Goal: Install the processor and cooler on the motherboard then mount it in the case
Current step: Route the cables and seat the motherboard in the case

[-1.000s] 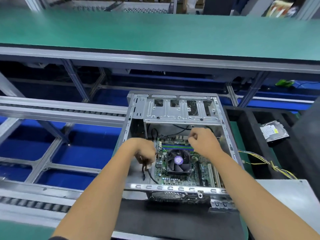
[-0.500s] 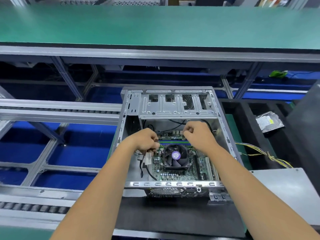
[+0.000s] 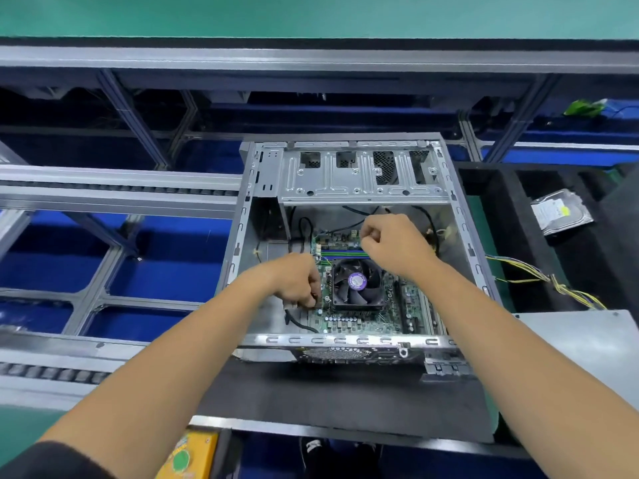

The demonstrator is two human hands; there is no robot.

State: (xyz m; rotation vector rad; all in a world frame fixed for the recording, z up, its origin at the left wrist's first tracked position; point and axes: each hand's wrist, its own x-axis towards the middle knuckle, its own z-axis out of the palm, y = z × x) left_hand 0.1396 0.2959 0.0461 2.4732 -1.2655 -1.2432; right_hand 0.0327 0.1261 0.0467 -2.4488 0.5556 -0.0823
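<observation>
An open grey metal case (image 3: 345, 340) lies on its side on a black mat. Inside it sits the green motherboard (image 3: 356, 323), carrying a black cooler (image 3: 358, 283) whose fan has a purple hub. My left hand (image 3: 297, 280) is curled at the board's left edge beside the cooler and pinches a black cable (image 3: 297, 321). My right hand (image 3: 392, 242) is curled above the board's far edge, near the memory slots. What its fingers hold is hidden.
A drive cage (image 3: 359, 178) spans the case's far side. Yellow and black wires (image 3: 553, 283) trail off to the right. A hard drive (image 3: 558, 210) lies in black foam at right, a grey metal panel (image 3: 584, 344) nearer. Roller conveyor rails (image 3: 114, 191) run at left.
My left hand moved back down along the board's left edge, beside the cooler. My right hand stayed at the far edge. The camera tilted downward.
</observation>
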